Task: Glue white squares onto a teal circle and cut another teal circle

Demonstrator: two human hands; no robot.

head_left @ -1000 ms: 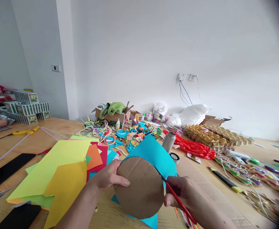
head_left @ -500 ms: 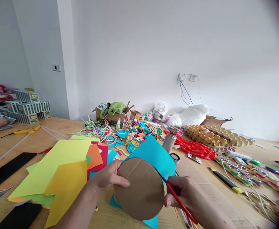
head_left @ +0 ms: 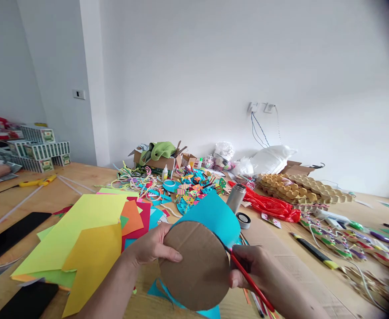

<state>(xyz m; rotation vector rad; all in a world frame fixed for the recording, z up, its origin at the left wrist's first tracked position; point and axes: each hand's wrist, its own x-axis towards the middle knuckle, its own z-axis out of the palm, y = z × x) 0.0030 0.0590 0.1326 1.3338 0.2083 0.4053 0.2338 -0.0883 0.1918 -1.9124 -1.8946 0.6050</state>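
Observation:
My left hand (head_left: 159,246) is closed on the left side of a round brown cardboard disc (head_left: 194,266), thumb on its face. Behind the disc is a sheet of blue paper (head_left: 211,212) that sticks out above it; the left fingers are hidden behind. At the disc's right edge my right hand (head_left: 252,263) is closed round red-handled scissors (head_left: 249,277). Their dark blades meet the blue paper along the rim and are mostly hidden. Below the disc, a curved strip of blue paper (head_left: 166,292) hangs or lies.
Yellow paper (head_left: 78,226) and other coloured sheets lie on the left, near a black phone (head_left: 13,237). A metal bottle (head_left: 236,198), a red plastic bag (head_left: 270,206) and egg cartons (head_left: 301,188) stand behind and right. A box cutter (head_left: 314,251) lies on the right.
The disc has tilted or turned slightly, and the blue paper above it has shifted left. More of the curved blue strip shows below the disc. Both hands keep their hold.

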